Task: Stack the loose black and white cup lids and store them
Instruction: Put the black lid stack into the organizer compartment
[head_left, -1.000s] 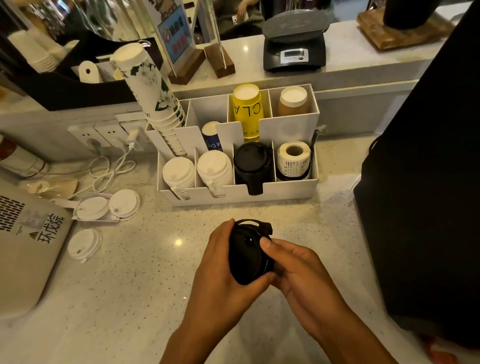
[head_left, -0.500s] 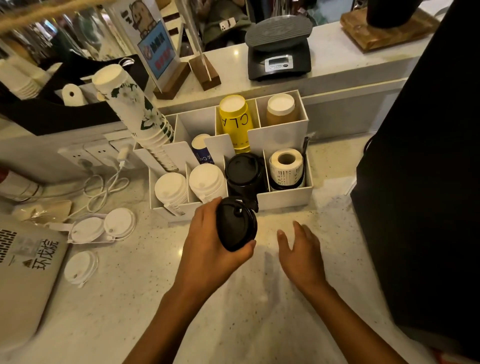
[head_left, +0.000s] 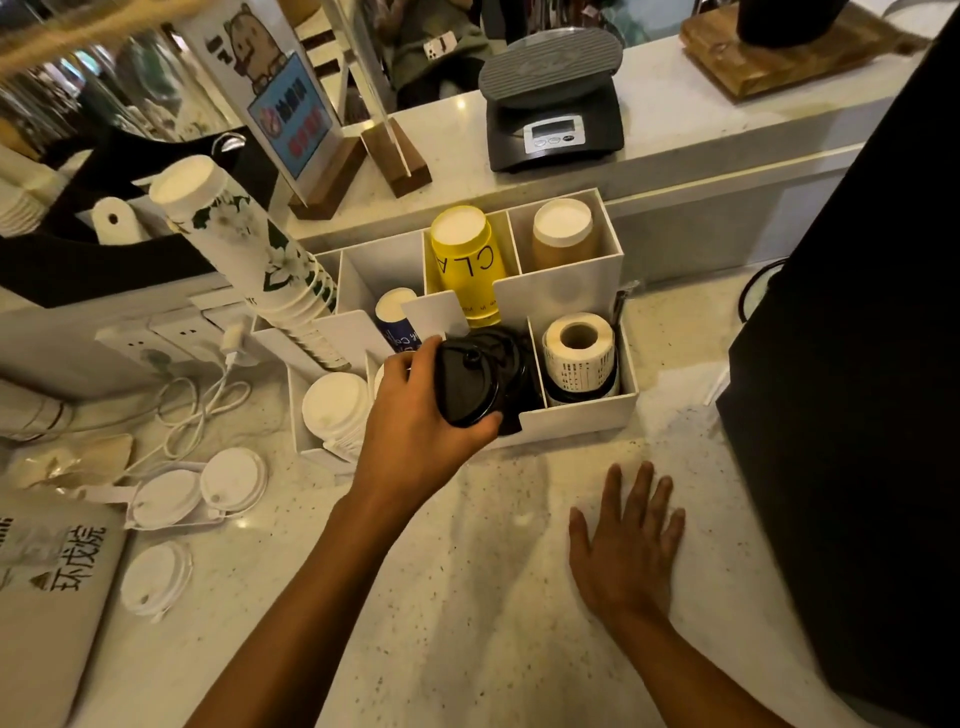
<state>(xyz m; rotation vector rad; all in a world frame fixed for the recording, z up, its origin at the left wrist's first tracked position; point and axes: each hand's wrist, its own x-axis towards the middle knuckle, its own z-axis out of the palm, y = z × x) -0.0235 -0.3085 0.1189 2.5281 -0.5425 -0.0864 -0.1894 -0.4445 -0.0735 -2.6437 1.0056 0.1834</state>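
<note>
black lids (head_left: 470, 382), thin light plastic, look springy and slick; left hand (head_left: 415, 426) clamps the stack's rim at the organizer (head_left: 576, 418); right hand (head_left: 626, 545) rests flat, empty, on bench (head_left: 467, 597).

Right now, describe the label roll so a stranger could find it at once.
Find the white organizer on the counter below the scale. The label roll lies in its front right compartment, beside the black lids: the only printed paper roll with a hollow core.
</note>
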